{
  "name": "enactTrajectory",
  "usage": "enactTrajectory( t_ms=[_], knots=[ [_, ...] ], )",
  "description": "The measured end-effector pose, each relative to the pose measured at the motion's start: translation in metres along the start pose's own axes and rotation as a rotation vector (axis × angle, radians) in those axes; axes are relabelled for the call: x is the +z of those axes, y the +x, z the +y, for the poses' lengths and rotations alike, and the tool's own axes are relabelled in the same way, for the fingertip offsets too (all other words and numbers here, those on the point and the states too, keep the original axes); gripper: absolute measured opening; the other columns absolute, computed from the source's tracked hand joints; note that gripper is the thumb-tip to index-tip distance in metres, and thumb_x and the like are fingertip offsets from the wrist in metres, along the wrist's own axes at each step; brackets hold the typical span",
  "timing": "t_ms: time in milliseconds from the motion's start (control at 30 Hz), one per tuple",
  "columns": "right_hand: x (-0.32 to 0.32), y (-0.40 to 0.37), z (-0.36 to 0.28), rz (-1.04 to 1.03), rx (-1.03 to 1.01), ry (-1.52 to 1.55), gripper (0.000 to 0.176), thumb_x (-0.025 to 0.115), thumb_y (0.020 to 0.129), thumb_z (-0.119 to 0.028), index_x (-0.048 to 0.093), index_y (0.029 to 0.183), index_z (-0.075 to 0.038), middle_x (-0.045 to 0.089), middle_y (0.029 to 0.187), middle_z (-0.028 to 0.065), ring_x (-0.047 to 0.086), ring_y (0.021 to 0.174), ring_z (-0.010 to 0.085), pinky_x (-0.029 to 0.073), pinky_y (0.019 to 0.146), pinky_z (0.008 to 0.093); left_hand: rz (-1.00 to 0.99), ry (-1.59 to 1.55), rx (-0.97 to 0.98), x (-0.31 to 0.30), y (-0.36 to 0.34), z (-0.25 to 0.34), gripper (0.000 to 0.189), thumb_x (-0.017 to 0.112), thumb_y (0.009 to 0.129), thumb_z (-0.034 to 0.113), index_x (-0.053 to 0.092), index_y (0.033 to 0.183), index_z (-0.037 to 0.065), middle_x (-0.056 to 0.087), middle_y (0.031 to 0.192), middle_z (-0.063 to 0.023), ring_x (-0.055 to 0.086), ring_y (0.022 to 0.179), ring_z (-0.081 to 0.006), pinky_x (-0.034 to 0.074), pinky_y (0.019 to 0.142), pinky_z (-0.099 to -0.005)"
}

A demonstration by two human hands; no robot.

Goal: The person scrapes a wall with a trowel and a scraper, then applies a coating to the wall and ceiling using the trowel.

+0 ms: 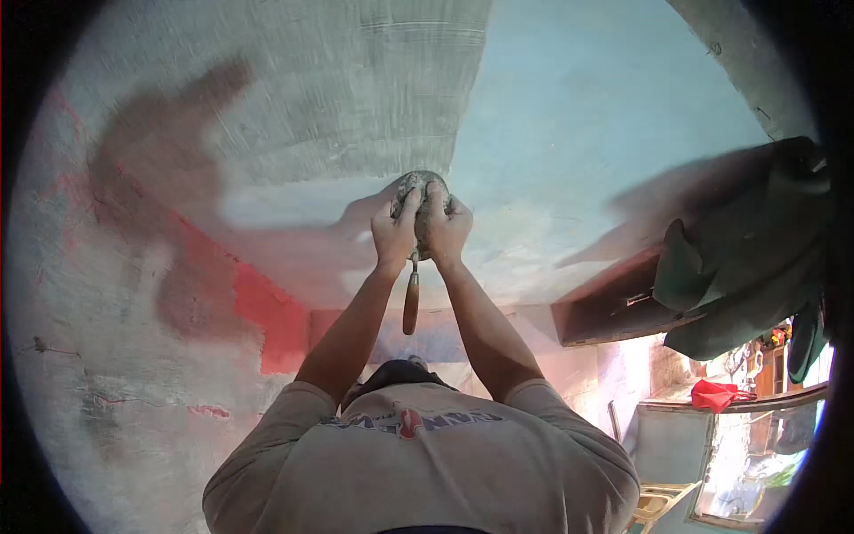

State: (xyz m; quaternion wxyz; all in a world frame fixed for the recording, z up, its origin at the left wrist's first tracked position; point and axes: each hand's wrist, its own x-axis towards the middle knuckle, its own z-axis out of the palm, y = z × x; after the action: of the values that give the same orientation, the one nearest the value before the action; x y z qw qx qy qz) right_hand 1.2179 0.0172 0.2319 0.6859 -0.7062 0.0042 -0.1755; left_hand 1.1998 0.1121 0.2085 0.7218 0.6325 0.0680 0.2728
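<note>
Both my hands are raised in front of me, close together. My left hand point(392, 236) grips the left side of a dark round bowl-like thing point(420, 181) smeared with grey, its thumb pressed on the near face. On the opposite side my right hand point(449, 231) is closed on the same thing, thumb also pointing up along it. Below the hands a trowel point(411, 304) shows its wooden handle pointing down, with a thin metal shank above; its blade is hidden at the round thing. Behind the hands, grey coating point(391, 89) meets a light blue wall surface point(578, 98).
A dark green cloth point(747, 240) hangs at the right by a brown ledge point(614, 311). Lower right are a red cloth point(714, 395), a curved frame point(712, 476) and a pale chair-like piece point(660, 503). A rough wall with a red patch point(267, 316) stands left.
</note>
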Motion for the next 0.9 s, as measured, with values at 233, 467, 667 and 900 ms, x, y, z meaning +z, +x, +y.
enactTrajectory(
  t_ms=[233,467,667,900],
  knots=[
    [-0.006,-0.022,0.054,0.03,0.054,-0.114,0.063,0.078,0.099,-0.049,0.07,0.075,0.009,0.061,0.058,0.0179,0.054,0.057,0.0176,0.046,0.057,0.0422,0.121,0.096,0.107,-0.009,-0.036,-0.055,0.035,0.077,0.102,0.029,0.079,0.101,-0.006,0.08,0.087,-0.0098,0.064,0.077,-0.0115,0.053,0.071,-0.0357],
    [-0.001,0.002,0.003,0.003,-0.019,-0.032,0.06,0.075,0.103,-0.043,0.065,0.07,0.006,0.055,0.06,0.0029,0.047,0.063,0.01,0.04,0.055,0.037,-0.039,0.038,-0.073,-0.001,-0.003,0.012,0.029,0.071,0.107,0.023,0.078,0.105,-0.006,0.074,0.091,0.0008,0.063,0.085,-0.0064,0.051,0.074,-0.029],
    [-0.01,-0.028,0.059,-0.012,0.085,-0.211,0.061,0.076,0.101,-0.046,0.067,0.072,0.007,0.055,0.058,0.0073,0.049,0.063,0.0112,0.043,0.056,0.0381,0.081,0.04,0.084,-0.006,-0.032,-0.033,0.034,0.077,0.103,0.026,0.078,0.104,-0.007,0.077,0.086,-0.0088,0.066,0.084,-0.0088,0.053,0.074,-0.0333],
    [-0.006,0.009,-0.006,0.012,-0.094,-0.105,0.06,0.074,0.103,-0.043,0.066,0.075,0.009,0.054,0.058,0.0062,0.047,0.063,0.0116,0.041,0.055,0.0402,-0.008,0.077,0.058,0.006,0.0,0.013,0.025,0.069,0.108,0.018,0.077,0.108,-0.005,0.074,0.091,0.0005,0.065,0.086,-0.0078,0.054,0.077,-0.0288]
  ],
)
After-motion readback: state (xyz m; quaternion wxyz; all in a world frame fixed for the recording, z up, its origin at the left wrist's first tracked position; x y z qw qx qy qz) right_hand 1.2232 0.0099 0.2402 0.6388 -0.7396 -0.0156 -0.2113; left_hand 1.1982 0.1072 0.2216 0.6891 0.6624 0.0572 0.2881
